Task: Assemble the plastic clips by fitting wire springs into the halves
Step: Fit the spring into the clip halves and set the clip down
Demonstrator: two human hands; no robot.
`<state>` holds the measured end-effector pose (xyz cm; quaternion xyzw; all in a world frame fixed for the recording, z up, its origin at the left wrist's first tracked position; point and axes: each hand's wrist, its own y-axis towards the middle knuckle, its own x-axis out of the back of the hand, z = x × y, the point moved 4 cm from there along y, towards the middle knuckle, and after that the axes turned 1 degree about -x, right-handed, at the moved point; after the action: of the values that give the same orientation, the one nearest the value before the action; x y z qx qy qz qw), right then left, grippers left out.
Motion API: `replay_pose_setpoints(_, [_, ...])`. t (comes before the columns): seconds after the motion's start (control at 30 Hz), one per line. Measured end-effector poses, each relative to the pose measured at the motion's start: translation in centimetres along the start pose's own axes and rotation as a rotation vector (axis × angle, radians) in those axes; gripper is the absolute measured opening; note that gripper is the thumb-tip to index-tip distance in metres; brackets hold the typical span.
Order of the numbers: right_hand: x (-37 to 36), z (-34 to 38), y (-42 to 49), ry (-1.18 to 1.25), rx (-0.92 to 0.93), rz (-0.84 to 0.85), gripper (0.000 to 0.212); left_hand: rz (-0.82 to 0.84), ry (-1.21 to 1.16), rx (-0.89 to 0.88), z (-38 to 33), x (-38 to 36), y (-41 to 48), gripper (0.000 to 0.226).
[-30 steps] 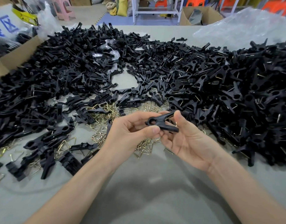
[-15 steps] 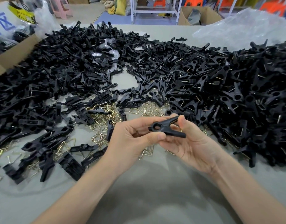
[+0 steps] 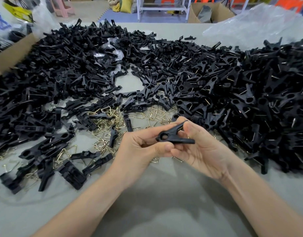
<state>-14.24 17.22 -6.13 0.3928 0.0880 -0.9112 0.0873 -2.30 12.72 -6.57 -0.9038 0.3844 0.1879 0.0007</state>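
Observation:
A black plastic clip (image 3: 173, 136) sits between my two hands just above the table, its round eye pointing left and its two arms spreading right. My left hand (image 3: 140, 147) pinches the eye end with thumb and fingers. My right hand (image 3: 202, 149) holds the spread arms, thumb on the upper arm and fingers under the lower one. A scatter of gold wire springs (image 3: 111, 127) lies on the cloth right behind my hands. Loose black clip halves (image 3: 65, 71) are heaped to the left and far side.
A high pile of black clips with wires showing (image 3: 260, 103) fills the right side. A cardboard box (image 3: 12, 53) stands at the far left edge, a crumpled clear plastic bag (image 3: 253, 26) at the far right. Grey cloth (image 3: 164, 202) covers the table near me.
Both hands have shifted slightly right and down with the clip. The clip's arms now spread wider apart between my right thumb and fingers.

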Motion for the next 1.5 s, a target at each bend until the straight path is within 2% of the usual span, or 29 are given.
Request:
replay_pose_setpoints(0.33, [-0.2,-0.1,-0.2,-0.004,-0.002,-0.017,0.029,0.085,-0.103,0.062,-0.3,-0.3,0.0,0.046])
replay_pose_setpoints(0.53, [-0.5,-0.8,-0.1,0.012,-0.04,0.003,0.048,0.093,-0.151,0.118,0.0,0.0,0.2,0.047])
replay_pose_setpoints(0.7, [-1.2,-1.6,0.3,-0.035,-0.025,0.048,0.052,0.057,0.158,0.036,-1.2,1.8,0.5,0.038])
replay_pose_setpoints(0.8, [-1.2,-1.0,0.1,-0.066,0.013,0.035,0.05,-0.019,0.563,-0.15,-2.0,2.3,0.5,0.037])
replay_pose_setpoints(0.87, [-1.6,-0.7,-0.1,-0.079,0.015,0.065,0.042,-0.018,0.722,-0.284,-2.5,2.1,0.5,0.038])
replay_pose_setpoints(0.97, [-2.1,-0.7,-0.2,-0.078,0.001,0.11,0.037,-0.013,0.691,-0.333,-2.7,1.8,0.4,0.036])
replay_pose_setpoints(1.1, [-2.1,-1.0,0.0,-0.008,-0.027,0.132,0.066,-0.01,0.739,-0.391,-2.8,1.1,0.2,0.033])
replay_pose_setpoints(1.13, [-2.2,-1.0,-0.1,-0.002,-0.025,0.142,0.067,-0.014,0.753,-0.405,-2.9,1.0,0.2,0.034])
replay_pose_setpoints(1.33, [-2.3,-1.1,-0.1,-0.047,-0.021,0.136,0.043,-0.011,0.769,-0.425,-3.1,0.9,0.2,0.033])
replay_pose_setpoints(1.5, [-1.3,-0.9,0.1,-0.014,0.01,-0.001,0.058,-0.013,0.972,-0.466,-3.3,0.9,0.1,0.036])
